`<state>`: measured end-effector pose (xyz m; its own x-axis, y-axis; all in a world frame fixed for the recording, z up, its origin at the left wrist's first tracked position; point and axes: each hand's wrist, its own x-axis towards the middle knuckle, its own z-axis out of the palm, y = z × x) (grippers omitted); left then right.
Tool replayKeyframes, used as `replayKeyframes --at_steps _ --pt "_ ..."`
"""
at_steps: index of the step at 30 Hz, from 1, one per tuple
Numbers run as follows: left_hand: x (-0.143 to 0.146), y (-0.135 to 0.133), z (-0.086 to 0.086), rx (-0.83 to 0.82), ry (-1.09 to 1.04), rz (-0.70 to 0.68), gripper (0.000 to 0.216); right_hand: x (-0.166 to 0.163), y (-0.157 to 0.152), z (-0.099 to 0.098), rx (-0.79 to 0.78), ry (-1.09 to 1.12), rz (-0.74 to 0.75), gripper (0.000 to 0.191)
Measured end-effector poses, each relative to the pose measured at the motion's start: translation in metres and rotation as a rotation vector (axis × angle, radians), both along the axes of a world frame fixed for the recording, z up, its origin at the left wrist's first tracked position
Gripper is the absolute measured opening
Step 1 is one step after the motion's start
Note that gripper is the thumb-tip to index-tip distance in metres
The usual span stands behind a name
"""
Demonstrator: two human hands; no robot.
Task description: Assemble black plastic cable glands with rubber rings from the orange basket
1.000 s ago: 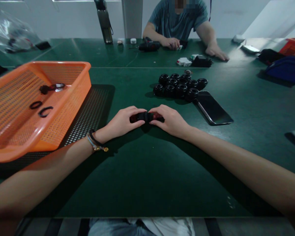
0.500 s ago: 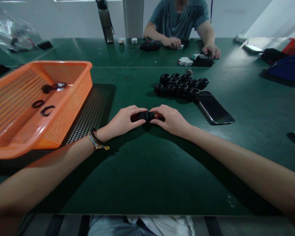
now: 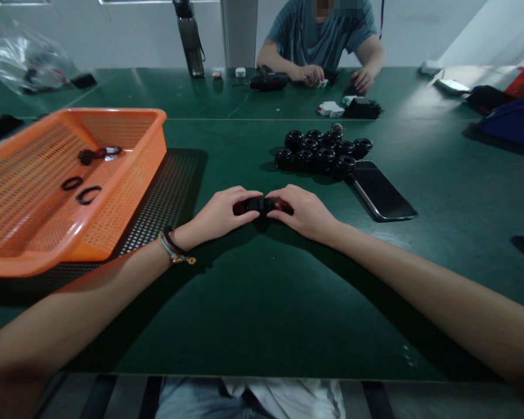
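A small black cylindrical part (image 3: 260, 205) lies sideways between my hands, just above or on the green table (image 3: 262, 314). My left hand (image 3: 225, 213) pinches its left end between thumb and fingers. On its right end, my right hand (image 3: 305, 212) closes in the same way. The fingers hide much of the part, so its exact kind does not show. Beyond my right hand stands a cluster of several glossy black round fittings (image 3: 325, 158) with holes in their tops.
A black phone (image 3: 383, 191) touches the cluster's right side. At the left, an orange basket (image 3: 157, 137) holds black rings (image 3: 72, 183) and a cable piece (image 3: 98, 154). Across the table a person (image 3: 321, 41) handles small parts near a power drill (image 3: 268, 80) and a bottle (image 3: 189, 43).
My hands keep their hold on the black part almost unmoved. The view has shifted slightly. The other person's hand has drawn back from a black block.
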<state>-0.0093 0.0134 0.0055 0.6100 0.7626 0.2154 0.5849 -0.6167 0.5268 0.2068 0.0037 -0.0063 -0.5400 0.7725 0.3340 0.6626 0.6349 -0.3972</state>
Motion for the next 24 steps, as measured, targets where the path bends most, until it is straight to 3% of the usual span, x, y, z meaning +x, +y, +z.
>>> replayKeyframes --at_steps 11,24 --pt "0.0012 0.0009 -0.0029 0.016 -0.023 -0.006 0.037 0.0014 -0.0001 -0.0054 0.062 0.074 0.026 0.029" --pt "0.0008 0.0007 -0.0009 0.012 -0.012 -0.004 0.037 0.0005 -0.0001 -0.0047 0.031 0.068 0.015 0.022"
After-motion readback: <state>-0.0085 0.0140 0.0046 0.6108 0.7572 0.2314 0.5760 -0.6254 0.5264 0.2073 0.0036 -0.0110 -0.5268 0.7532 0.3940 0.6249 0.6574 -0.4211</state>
